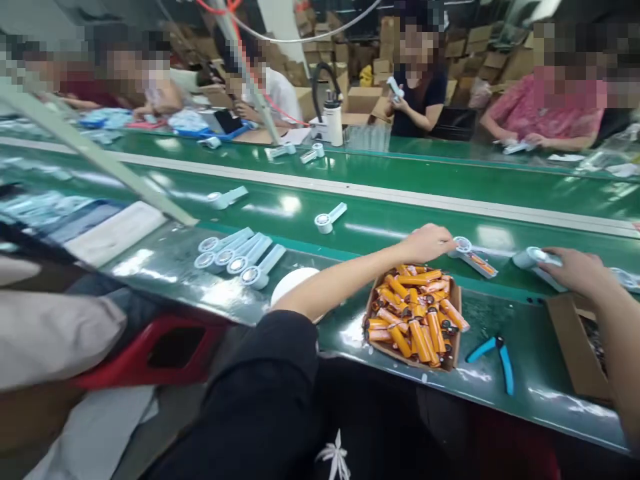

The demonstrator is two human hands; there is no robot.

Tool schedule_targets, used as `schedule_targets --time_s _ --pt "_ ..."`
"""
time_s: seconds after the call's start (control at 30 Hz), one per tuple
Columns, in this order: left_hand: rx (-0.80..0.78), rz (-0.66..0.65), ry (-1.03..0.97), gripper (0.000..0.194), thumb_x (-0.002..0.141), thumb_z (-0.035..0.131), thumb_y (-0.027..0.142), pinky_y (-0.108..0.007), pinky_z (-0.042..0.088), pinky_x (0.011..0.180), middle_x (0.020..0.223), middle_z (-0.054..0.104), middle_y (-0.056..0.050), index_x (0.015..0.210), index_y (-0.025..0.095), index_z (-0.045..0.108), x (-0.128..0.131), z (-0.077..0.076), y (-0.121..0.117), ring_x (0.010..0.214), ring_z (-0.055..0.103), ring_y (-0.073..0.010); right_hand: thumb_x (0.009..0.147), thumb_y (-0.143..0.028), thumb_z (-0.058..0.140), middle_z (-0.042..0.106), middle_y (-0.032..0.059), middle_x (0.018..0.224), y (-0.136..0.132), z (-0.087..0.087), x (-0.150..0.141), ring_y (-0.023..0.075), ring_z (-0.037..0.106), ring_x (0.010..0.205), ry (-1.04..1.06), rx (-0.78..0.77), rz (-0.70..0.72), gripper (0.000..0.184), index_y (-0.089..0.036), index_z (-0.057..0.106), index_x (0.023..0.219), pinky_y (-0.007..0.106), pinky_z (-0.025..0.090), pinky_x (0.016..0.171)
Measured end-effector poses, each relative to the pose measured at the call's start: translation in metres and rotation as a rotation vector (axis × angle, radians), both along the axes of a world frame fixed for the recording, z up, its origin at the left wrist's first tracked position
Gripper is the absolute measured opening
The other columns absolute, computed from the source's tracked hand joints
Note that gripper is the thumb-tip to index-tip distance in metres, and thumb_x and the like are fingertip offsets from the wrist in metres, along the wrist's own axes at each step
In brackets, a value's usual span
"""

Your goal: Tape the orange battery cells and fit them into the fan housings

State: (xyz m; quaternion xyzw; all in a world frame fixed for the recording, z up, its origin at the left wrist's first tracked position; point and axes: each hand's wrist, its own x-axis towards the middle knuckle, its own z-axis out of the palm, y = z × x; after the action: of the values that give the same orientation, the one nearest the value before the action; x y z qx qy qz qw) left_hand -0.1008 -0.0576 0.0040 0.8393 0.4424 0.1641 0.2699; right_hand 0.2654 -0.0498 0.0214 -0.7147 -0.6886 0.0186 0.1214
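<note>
My left hand (427, 243) reaches over the battery box, its fingers closed at the round head of a light-blue handheld fan (463, 245). That fan's handle is uncovered and shows an orange battery (483, 265) inside. Further right, my right hand (575, 267) grips a second handheld fan (528, 257) near its head; its handle is partly hidden under the fingers. Both fans are at the near side of the green belt. Below my left forearm stands a cardboard box (367, 313) heaped with orange cylindrical batteries (417, 313).
Blue-handled cutters (506, 363) lie right of the batteries, beside an open carton (570, 347). Several fans (245, 257) rest on the left, near a white round item (290, 283). More fans (330, 218) sit on the belt (400, 230). Co-workers sit opposite; a slanted post (125, 177) stands left.
</note>
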Motion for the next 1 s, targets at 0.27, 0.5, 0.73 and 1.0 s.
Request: schedule_targets --time_s 0.27,0.5,0.73,1.0 --pt "-0.165 0.341 0.466 0.072 0.088 0.075 0.055 -0.059 0.036 0.132 0.17 0.054 -0.006 0.157 0.038 0.062 -0.286 -0.056 -0.238 0.164 0.039 -0.0392 0.076 -0.077 0.067 0.082 0.0127 0.1 -0.172 -0.029 -0.073 0.0445 0.078 0.096 0.442 -0.268 0.322 0.016 -0.066 0.077 0.08 0.062 0.058 0.086" --pt "-0.216 0.27 0.564 0.092 0.074 0.091 0.052 -0.06 0.038 0.131 0.17 0.053 -0.01 0.159 0.035 0.06 -0.292 -0.059 -0.244 0.159 0.039 -0.0445 0.093 -0.067 0.07 0.084 0.0045 0.099 -0.236 -0.025 -0.215 0.0369 0.081 0.092 0.711 -0.402 0.684 0.022 -0.051 0.084 0.099 0.059 0.068 0.084" --pt "0.197 0.421 0.393 0.066 0.086 0.08 0.051 -0.067 0.034 0.131 0.154 0.065 -0.006 0.15 0.046 0.064 -0.255 -0.054 -0.288 0.153 0.039 -0.0444 0.098 -0.066 0.071 0.081 0.0041 0.087 -0.292 -0.066 -0.325 0.0179 0.073 0.066 1.115 -0.748 0.75 0.052 -0.022 0.075 0.126 0.028 0.058 0.061" --pt "0.709 0.4 0.017 0.067 0.09 0.079 0.02 -0.06 0.045 0.117 0.135 0.07 -0.016 0.152 0.025 0.053 -0.251 -0.107 -0.279 0.14 0.052 -0.0405 0.109 -0.042 0.066 0.077 0.0036 0.079 -0.269 -0.067 -0.298 0.0183 0.072 0.071 0.457 -0.553 0.924 0.027 -0.02 0.083 0.107 0.028 0.051 0.07"
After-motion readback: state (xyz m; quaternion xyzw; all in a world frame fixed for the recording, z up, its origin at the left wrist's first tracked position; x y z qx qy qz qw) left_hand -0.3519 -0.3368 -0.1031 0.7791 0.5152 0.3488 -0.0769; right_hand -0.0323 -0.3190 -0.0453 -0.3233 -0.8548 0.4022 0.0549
